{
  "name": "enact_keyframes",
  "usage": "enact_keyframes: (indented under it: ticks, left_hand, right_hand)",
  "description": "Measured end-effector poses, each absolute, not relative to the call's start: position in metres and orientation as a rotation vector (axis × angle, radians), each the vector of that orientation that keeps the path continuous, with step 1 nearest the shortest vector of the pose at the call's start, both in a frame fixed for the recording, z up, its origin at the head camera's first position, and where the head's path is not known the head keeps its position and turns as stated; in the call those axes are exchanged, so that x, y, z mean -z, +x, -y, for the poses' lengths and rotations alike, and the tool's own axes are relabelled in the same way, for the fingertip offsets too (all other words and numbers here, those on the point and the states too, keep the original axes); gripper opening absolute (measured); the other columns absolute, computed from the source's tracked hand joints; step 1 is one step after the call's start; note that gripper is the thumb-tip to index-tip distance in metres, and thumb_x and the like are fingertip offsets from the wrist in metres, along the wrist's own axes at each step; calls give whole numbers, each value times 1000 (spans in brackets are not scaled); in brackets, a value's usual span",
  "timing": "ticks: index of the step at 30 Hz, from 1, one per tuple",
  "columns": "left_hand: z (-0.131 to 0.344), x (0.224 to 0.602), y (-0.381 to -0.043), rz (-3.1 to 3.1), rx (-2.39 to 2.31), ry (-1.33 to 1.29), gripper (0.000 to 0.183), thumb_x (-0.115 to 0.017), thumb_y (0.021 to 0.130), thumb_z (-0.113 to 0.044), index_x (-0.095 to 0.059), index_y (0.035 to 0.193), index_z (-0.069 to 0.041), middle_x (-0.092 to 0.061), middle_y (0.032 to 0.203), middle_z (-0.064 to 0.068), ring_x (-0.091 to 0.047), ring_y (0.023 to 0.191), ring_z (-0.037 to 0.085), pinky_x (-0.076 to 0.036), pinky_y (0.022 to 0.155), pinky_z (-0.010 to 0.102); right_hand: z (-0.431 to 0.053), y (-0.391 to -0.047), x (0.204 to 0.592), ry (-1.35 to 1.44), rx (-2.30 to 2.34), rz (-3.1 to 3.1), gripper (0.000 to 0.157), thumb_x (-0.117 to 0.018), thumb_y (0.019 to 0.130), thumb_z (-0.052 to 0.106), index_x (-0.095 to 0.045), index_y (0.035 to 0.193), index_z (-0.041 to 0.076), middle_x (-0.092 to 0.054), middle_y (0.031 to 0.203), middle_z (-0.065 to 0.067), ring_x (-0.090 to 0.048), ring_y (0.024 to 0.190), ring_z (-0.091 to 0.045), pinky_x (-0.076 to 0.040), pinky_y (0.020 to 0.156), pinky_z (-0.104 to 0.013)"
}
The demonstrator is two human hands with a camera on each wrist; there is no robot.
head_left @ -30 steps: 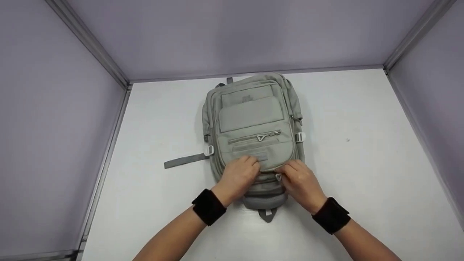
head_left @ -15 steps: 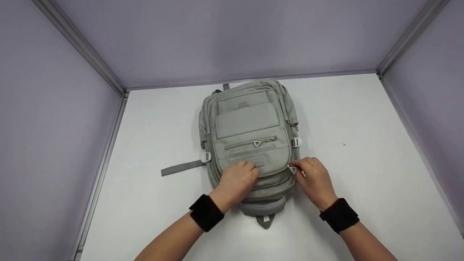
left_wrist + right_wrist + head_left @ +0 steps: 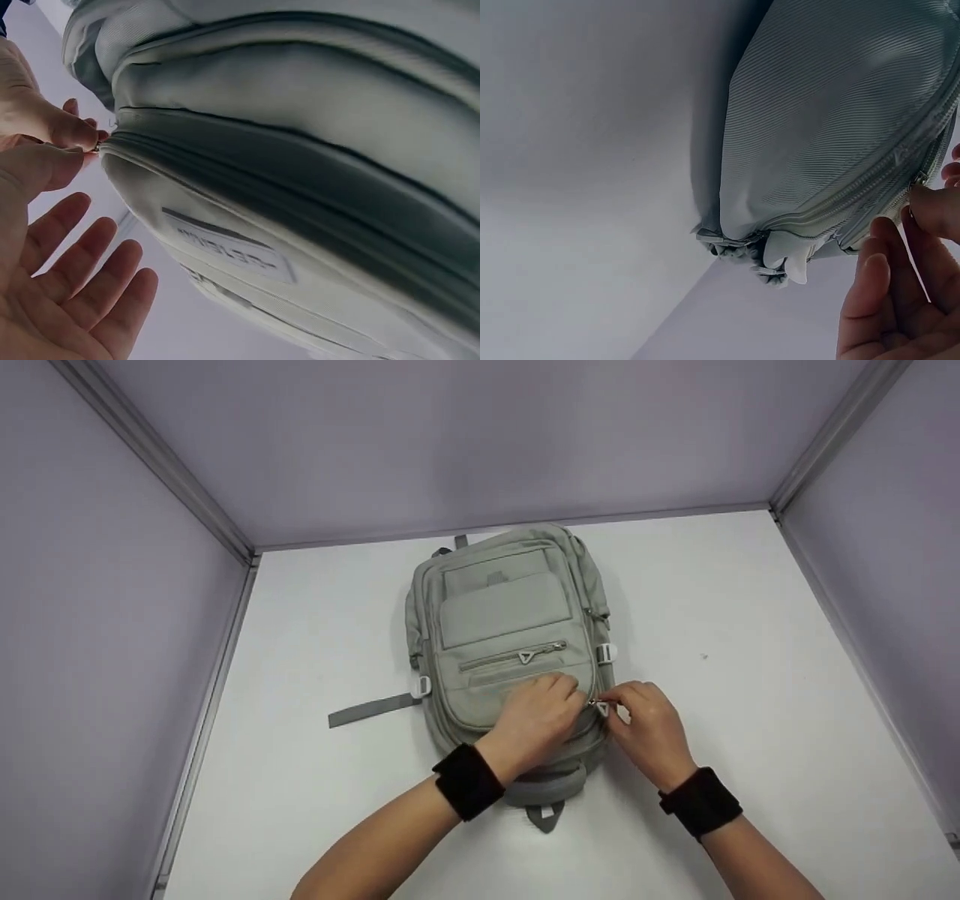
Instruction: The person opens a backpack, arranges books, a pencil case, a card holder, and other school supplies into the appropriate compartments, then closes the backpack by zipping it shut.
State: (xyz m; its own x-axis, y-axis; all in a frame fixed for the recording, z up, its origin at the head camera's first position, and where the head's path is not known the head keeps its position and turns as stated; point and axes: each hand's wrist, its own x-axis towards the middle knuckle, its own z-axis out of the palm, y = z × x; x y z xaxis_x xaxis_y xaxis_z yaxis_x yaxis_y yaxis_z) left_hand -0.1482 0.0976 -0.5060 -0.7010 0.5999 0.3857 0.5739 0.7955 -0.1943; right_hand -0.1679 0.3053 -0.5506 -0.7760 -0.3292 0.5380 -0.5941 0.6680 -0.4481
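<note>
A grey-green backpack [image 3: 502,615] lies on its back on a white table, its carry handle toward me. My right hand [image 3: 649,731] pinches a triangular zipper pull [image 3: 603,709] at the bag's near right corner, thumb against fingers. In the right wrist view, the right hand's fingers [image 3: 877,277] meet at the zipper slider [image 3: 919,178]. My left hand [image 3: 538,720] is over the near end of the front panel, close to the right hand. The left wrist view shows the left hand [image 3: 67,277] with loosely extended, spread fingers and its thumb beside the right thumb.
A loose grey strap [image 3: 371,710] sticks out to the left of the bag. White buckles [image 3: 607,653] sit on both sides. Pale panels [image 3: 480,442] wall in the white table [image 3: 300,630] at the back and sides.
My right hand has drawn the zipper pull rightward around the near edge to the corner. The left hand has left the panel's near middle and shifted right toward it.
</note>
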Motion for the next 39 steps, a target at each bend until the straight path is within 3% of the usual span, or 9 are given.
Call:
enact_keyframes:
  ticks: [5,13,21,27,39]
  left_hand:
    - [-113,512,-157,2610,-175,-811,12,-62,98,-27,-65,98,-16,-60,98,1,-60,91,18,-54,73,29]
    - [-120,515,-160,2641,-270,-795,10,-60,98,-26,-67,100,-17,-62,104,1,-59,98,20,-53,77,31]
    - [-119,516,-158,2649,-251,-825,19,-62,100,-37,-70,98,-19,-64,99,-2,-61,97,20,-52,87,36]
    - [-120,513,-158,2660,-255,-802,20,-62,99,-38,-71,100,-20,-64,99,-3,-61,97,19,-52,87,36]
    - [-119,508,-157,2704,-197,-817,16,-60,98,-22,-68,108,-14,-64,102,1,-62,95,19,-55,84,32]
  right_hand:
    - [-305,-167,552,676,-965,2503,21,-78,80,-5,-74,95,10,-68,89,-1,-62,86,-18,-50,75,-36]
    - [-302,-169,549,566,-1108,2647,19,-73,80,-5,-71,96,6,-66,87,-5,-60,79,-19,-48,71,-38]
    - [-302,-168,550,624,-1108,2633,13,-79,86,3,-73,96,8,-65,86,-2,-58,78,-17,-46,69,-36]
    - [-306,-170,551,658,-1107,2544,11,-79,88,2,-74,96,8,-70,90,-3,-63,80,-15,-48,68,-35]
    - [-311,-193,543,656,-1057,2575,7,-75,93,6,-73,99,6,-70,93,-7,-62,84,-19,-48,73,-37]
